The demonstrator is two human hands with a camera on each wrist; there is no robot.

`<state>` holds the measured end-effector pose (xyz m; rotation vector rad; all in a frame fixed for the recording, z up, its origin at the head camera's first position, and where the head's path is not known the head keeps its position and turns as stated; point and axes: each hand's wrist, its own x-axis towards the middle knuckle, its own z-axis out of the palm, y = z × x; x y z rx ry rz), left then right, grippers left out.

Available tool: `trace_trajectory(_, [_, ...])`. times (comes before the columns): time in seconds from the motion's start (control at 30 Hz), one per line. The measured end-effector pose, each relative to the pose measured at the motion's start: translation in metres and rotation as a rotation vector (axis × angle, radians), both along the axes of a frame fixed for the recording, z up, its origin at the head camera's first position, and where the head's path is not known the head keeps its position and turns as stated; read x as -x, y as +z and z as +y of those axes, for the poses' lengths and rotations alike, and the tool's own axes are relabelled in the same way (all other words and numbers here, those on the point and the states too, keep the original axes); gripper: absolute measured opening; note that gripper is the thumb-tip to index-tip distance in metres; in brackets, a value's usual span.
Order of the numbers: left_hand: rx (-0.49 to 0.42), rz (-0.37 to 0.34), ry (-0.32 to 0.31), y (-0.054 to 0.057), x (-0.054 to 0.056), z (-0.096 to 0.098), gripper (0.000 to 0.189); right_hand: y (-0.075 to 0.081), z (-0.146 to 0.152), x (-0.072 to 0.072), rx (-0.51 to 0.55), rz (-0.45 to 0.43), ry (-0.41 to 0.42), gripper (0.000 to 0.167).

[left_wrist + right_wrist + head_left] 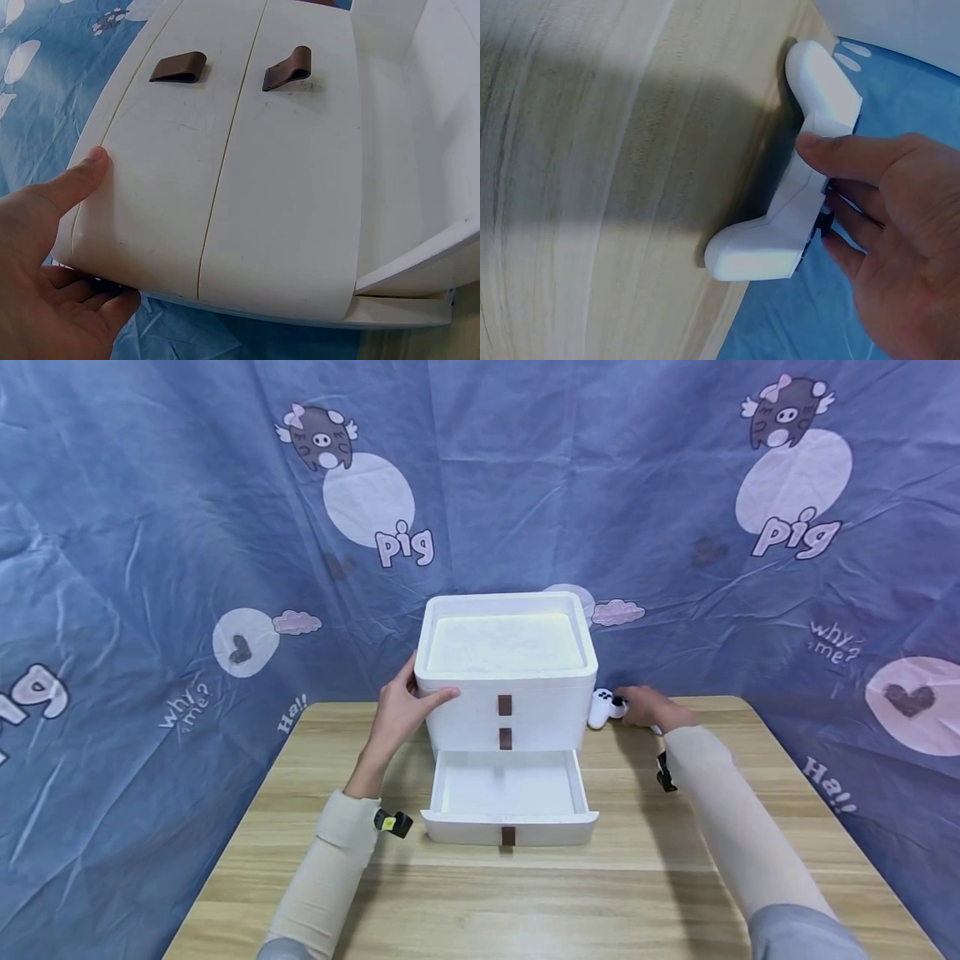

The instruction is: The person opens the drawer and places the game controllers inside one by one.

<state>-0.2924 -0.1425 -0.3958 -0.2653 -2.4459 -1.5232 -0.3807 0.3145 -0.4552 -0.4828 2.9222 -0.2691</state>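
A white drawer unit (pixel 506 689) stands at the back of the table, its lowest drawer (pixel 510 785) pulled out and empty. My left hand (pixel 401 710) holds the unit's left front corner, thumb on the front and fingers along the side. In the left wrist view, two brown pull tabs (pixel 289 69) show on the closed upper drawers. Right of the unit lies a white game controller (pixel 757 244) with dark buttons. My right hand (pixel 900 202) pinches its middle, thumb on the near edge and fingers curled over the button side, which is largely hidden.
The wooden table (pixel 525 902) runs toward me in front of the drawer. A blue printed cloth (pixel 495 485) hangs right behind the unit and along both sides. On top of the unit is a shallow rimmed tray (pixel 510 643).
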Motion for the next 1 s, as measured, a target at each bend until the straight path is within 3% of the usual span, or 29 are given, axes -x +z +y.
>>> trace_trajectory(0.27, [-0.007,0.002,-0.003,-0.001,-0.001,-0.001,0.107,-0.004,-0.005,-0.008,-0.074,0.053,0.004,0.059])
trace_trajectory(0.6, [-0.014,0.009,-0.008,-0.002,0.002,0.000,0.108,-0.006,-0.001,-0.008,-0.004,-0.088,-0.054,0.062])
trace_trajectory(1.0, [-0.014,0.002,-0.013,0.001,-0.001,-0.001,0.108,-0.009,0.003,-0.011,0.011,-0.080,-0.057,0.068])
